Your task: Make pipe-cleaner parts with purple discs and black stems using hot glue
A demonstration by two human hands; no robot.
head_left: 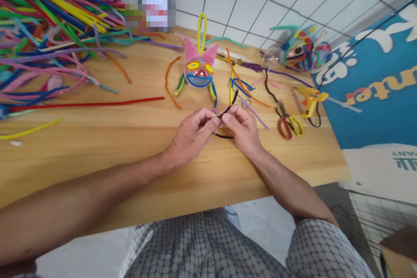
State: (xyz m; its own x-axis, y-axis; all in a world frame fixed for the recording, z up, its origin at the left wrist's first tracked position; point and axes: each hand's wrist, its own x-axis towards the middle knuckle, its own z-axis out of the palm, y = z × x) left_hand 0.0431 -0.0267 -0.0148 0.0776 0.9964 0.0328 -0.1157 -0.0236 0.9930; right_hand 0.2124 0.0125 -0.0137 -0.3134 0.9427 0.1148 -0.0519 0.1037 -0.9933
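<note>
Both hands meet above the wooden table, pinching a black pipe cleaner (233,97) between thumbs and fingertips. My left hand (197,132) is closed on it from the left, my right hand (243,129) from the right. One end of the black length sticks up past the right fingers; another black stretch shows below the fingertips. Just beyond the hands stands a clear ball figure (198,79) with pink ears, yellow eye rings, a red nose, a blue mouth and a yellow loop on top. The fingertips partly hide where the pipe cleaner is gripped.
A big heap of coloured pipe cleaners (61,17) covers the left back. On the right lie scissors (289,127) and a yellow glue gun (312,100). A clear ball (273,57) sits near a colourful decorated ball (302,50). The table (137,200) ends close to my lap.
</note>
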